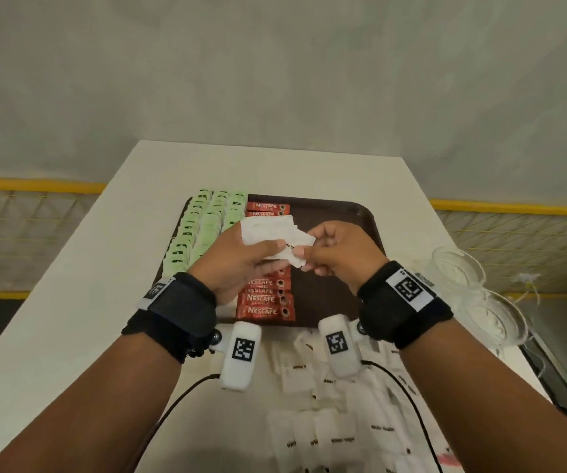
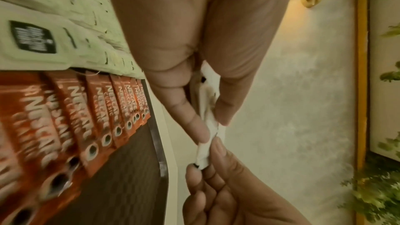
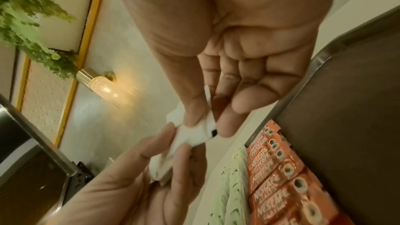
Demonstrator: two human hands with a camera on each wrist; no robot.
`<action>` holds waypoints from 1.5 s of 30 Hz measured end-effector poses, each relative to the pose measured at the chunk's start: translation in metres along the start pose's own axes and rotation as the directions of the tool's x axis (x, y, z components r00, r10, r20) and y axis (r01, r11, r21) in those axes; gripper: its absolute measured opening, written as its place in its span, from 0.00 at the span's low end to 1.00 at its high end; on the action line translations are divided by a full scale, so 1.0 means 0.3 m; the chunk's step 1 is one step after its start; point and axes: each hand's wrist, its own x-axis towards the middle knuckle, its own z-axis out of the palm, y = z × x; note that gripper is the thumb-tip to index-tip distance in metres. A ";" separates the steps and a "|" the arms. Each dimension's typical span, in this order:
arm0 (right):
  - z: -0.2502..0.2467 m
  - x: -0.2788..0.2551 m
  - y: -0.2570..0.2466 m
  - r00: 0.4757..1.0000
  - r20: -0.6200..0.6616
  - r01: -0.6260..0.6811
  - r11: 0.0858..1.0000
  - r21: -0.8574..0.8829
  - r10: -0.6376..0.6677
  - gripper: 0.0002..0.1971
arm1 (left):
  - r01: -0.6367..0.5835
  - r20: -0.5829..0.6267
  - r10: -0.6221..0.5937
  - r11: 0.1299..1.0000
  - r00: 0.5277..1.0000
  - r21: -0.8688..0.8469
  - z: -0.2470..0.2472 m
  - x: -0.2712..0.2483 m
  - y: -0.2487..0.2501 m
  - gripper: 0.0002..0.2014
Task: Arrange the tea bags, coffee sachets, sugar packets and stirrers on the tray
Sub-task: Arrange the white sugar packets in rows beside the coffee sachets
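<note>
A dark brown tray (image 1: 340, 216) lies on the white table (image 1: 80, 268). Green tea bags (image 1: 200, 230) fill its left side in rows, and a column of red Nescafe coffee sachets (image 1: 265, 303) runs beside them. Above the tray my left hand (image 1: 241, 257) grips a small stack of white sugar packets (image 1: 268, 230), also seen edge-on as sugar packets (image 2: 207, 109). My right hand (image 1: 336, 254) pinches the near packet of that stack, the sugar packet (image 3: 194, 134), between thumb and fingers. Both hands meet over the sachet column. Loose sugar packets (image 1: 326, 431) lie on the table near me.
Clear plastic containers (image 1: 480, 302) stand at the table's right edge. The tray's right half shows bare brown surface (image 1: 326, 285). Black cables (image 1: 186, 390) run from the wrist cameras across the near table. A wall lamp (image 3: 103, 88) and green plants (image 2: 378, 194) are behind.
</note>
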 end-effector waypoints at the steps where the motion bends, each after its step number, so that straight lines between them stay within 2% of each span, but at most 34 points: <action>1: -0.002 0.044 -0.002 1.000 -0.019 0.002 1.000 0.000 -0.002 0.09 | 0.009 -0.009 -0.010 1.000 1.000 -0.012 -0.018 0.034 0.018 0.15; 4: -0.027 0.186 -0.002 0.997 -0.071 -0.029 0.997 0.072 0.035 0.05 | 0.030 -0.025 -0.030 0.999 0.999 -0.028 -0.075 0.134 0.071 0.14; 7: -0.080 0.339 0.008 0.981 -0.123 -0.130 0.981 0.143 0.148 0.03 | 0.035 -0.106 -0.037 0.999 0.994 -0.018 -0.132 0.236 0.110 0.16; 10: -0.140 0.475 0.043 0.945 -0.189 -0.278 0.960 -0.037 0.267 0.10 | 0.031 -0.147 -0.032 0.999 0.989 -0.005 -0.166 0.318 0.131 0.19; 13: -0.155 0.566 0.075 0.925 -0.210 -0.371 0.873 -0.315 0.318 0.13 | 0.039 -0.149 -0.037 0.999 0.988 0.007 -0.184 0.369 0.140 0.19; 15: -0.145 0.609 0.093 0.927 -0.197 -0.373 0.823 -0.429 0.318 0.15 | 0.049 -0.148 -0.046 0.999 0.988 0.013 -0.195 0.390 0.138 0.18; 20: -0.126 0.698 0.111 0.938 -0.203 -0.346 0.740 -0.576 0.281 0.20 | 0.073 -0.144 -0.068 0.997 0.987 0.026 -0.232 0.412 0.106 0.19; 23: -0.133 0.726 0.109 0.947 -0.222 -0.320 0.690 -0.649 0.231 0.13 | 0.073 -0.126 -0.072 0.997 0.989 0.004 -0.244 0.415 0.090 0.18; 27: -0.139 0.747 0.119 0.949 -0.235 -0.313 0.735 -0.602 0.212 0.13 | 0.068 -0.090 -0.069 0.998 0.994 -0.006 -0.241 0.420 0.080 0.17; 28: -0.135 0.751 0.123 0.948 -0.235 -0.317 0.710 -0.629 0.215 0.15 | 0.068 -0.083 -0.068 0.998 0.994 0.000 -0.238 0.421 0.077 0.17; 30: -0.125 0.766 0.140 0.934 -0.267 -0.356 0.651 -0.670 0.237 0.25 | 0.070 -0.077 -0.069 0.997 0.995 0.012 -0.233 0.423 0.070 0.17; 32: -0.122 0.760 0.139 0.926 -0.300 -0.373 0.671 -0.641 0.228 0.31 | 0.073 -0.079 -0.071 0.997 0.994 0.018 -0.225 0.428 0.061 0.19; 33: -0.119 0.749 0.127 0.932 -0.309 -0.350 0.681 -0.643 0.187 0.30 | 0.073 -0.081 -0.071 0.997 0.994 0.023 -0.221 0.431 0.057 0.20; 35: -0.114 0.712 0.094 0.952 -0.292 -0.258 0.750 -0.609 0.090 0.22 | 0.069 -0.095 -0.065 0.997 0.993 0.034 -0.209 0.442 0.048 0.21; 37: -0.095 0.654 0.046 0.982 -0.177 -0.146 0.877 -0.458 0.071 0.21 | 0.055 -0.130 -0.049 0.998 0.990 0.040 -0.191 0.455 0.039 0.21; 39: -0.069 0.602 0.015 0.994 0.003 -0.105 0.958 -0.268 0.110 0.18 | 0.023 -0.163 -0.016 0.999 0.987 0.043 -0.173 0.469 0.030 0.20; 42: -0.053 0.574 0.027 0.989 0.109 -0.076 0.981 -0.179 0.097 0.09 | -0.006 -0.146 0.013 0.999 0.989 0.050 -0.144 0.480 0.023 0.18; 45: -0.070 0.578 0.047 0.997 0.055 -0.048 0.998 -0.036 0.050 0.07 | -0.003 -0.141 0.004 1.000 0.990 0.008 -0.123 0.488 0.027 0.12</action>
